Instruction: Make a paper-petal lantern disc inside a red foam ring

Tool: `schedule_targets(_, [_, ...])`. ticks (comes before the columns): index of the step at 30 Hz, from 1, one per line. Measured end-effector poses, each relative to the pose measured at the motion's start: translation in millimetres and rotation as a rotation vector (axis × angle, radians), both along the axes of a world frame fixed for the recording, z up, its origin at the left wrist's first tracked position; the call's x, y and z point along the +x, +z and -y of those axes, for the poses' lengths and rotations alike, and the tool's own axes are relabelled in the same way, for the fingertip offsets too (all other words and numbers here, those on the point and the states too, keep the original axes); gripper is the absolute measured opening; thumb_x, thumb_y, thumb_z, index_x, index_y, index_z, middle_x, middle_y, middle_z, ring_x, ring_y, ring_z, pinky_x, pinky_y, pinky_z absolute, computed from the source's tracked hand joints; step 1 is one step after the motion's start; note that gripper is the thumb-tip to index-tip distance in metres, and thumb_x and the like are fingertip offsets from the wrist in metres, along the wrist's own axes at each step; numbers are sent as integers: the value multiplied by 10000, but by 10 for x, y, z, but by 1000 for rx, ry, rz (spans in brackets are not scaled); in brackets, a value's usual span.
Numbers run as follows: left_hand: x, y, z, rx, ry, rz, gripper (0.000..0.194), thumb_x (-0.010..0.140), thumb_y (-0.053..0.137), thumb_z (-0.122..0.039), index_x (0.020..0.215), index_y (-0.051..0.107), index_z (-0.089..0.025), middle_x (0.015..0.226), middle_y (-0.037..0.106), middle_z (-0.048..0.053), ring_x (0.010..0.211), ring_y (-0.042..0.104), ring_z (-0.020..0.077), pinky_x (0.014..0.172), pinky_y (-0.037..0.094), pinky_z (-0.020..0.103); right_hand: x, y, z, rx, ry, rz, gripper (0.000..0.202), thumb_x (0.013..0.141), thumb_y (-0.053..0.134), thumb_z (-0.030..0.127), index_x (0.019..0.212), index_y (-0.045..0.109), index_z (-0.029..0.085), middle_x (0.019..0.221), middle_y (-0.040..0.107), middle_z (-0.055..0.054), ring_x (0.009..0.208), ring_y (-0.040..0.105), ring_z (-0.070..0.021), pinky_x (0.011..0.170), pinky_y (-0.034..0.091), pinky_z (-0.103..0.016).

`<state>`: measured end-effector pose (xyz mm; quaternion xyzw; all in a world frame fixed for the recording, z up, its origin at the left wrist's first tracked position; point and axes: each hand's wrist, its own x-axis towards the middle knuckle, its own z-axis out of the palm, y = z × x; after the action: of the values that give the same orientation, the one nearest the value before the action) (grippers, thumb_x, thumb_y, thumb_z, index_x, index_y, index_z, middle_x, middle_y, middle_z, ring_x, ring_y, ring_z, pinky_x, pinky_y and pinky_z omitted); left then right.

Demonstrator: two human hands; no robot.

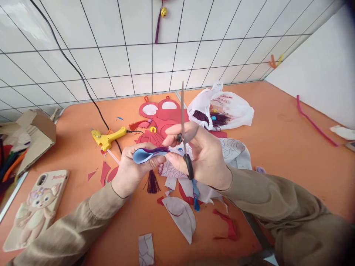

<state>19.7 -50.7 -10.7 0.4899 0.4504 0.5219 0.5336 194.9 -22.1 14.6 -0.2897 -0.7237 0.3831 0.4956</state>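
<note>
Showing work partly completed: red pieces [173,115], already cut, are laid beyond the fingers, and scraps [181,218] are scattered on their near side. The folded blue piece [142,157], apparently unfinished, is pinched by the left hand [131,166]; at its right end, scissors [182,116] are gripped upright within the right hand [206,157]. Both forearms are angled inward.

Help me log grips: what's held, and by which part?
Left hand: folded blue piece, along its lower side. Right hand: scissors, by handles; thumb touching the piece.
</note>
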Motion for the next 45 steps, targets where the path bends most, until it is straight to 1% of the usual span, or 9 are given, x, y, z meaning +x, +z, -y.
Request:
schedule_targets(3, [7, -3, 0, -2, 36, -4, 197, 597, 913, -290, 687, 758, -208, 642, 674, -3, 623, 603, 155, 645, 523, 290, 1, 2, -2, -17, 21, 10, 316, 738, 742, 183, 986, 589, 308, 914, 663, -10, 808, 621, -200, 787, 539, -387])
schedule_targets(7, [-13, -32, -5, 38, 31, -10, 162, 631, 896, -284, 713, 775, -214, 643, 671, -3, 639, 609, 158, 668, 529, 294, -12, 13, 2, -51, 92, 5, 299, 735, 794, 222, 947, 590, 271, 866, 664, 2, 768, 617, -173, 743, 532, -344])
schedule_targets(12, [-11, -32, -1, 33, 26, 16, 167, 631, 895, -295, 743, 788, -229, 631, 660, -14, 630, 604, 151, 653, 521, 288, -20, 18, 11, -24, 80, 7, 275, 744, 793, 208, 927, 593, 257, 855, 644, 5, 757, 601, -153, 733, 526, -316])
schedule_targets(19, [22, 13, 12, -3, 72, -5, 206, 575, 920, -297, 679, 762, -215, 642, 699, -8, 619, 626, 162, 652, 534, 306, -24, 10, 6, 1, 65, 16, 260, 738, 732, 146, 922, 581, 249, 808, 618, 17, 731, 570, -138, 704, 513, -298])
schedule_targets(25, [45, 36, 36, -49, 53, 23, 211, 555, 931, -267, 713, 794, -237, 661, 734, -13, 614, 643, 136, 639, 539, 255, -30, 6, 8, -13, 45, 25, 269, 710, 629, 82, 907, 549, 247, 792, 580, 17, 721, 564, -136, 701, 509, -305])
schedule_targets(31, [68, 98, 21, -121, -66, 114, 187, 554, 932, -228, 648, 773, -194, 543, 691, -5, 498, 606, 112, 508, 518, 209, -34, 39, -25, -186, 99, -13, 260, 672, 613, 87, 863, 529, 242, 701, 547, 42, 630, 530, -118, 616, 469, -283])
schedule_targets(37, [75, 172, 9, -172, -130, 162, 176, 601, 911, -294, 671, 789, -189, 556, 699, 4, 475, 602, 94, 450, 522, 177, -32, -5, -148, -433, 127, -76, 270, 634, 648, 104, 874, 575, 205, 687, 544, 55, 598, 512, -89, 544, 426, -234])
schedule_targets(40, [48, 182, -3, -202, -163, 165, 161, 664, 877, -301, 662, 781, -172, 599, 726, 22, 488, 635, 94, 460, 531, 163, -28, -38, -207, -504, 130, -130, 260, 621, 677, 115, 852, 585, 190, 704, 557, 52, 610, 502, -81, 542, 406, -224])
schedule_targets(45, [-72, 210, -64, -295, -243, 165, 188, 671, 878, -290, 787, 787, -173, 765, 784, 54, 619, 722, 135, 558, 586, 182, -23, -44, -245, -566, 140, -177, 281, 614, 704, 132, 866, 589, 181, 696, 554, 57, 592, 478, -74, 543, 370, -232])
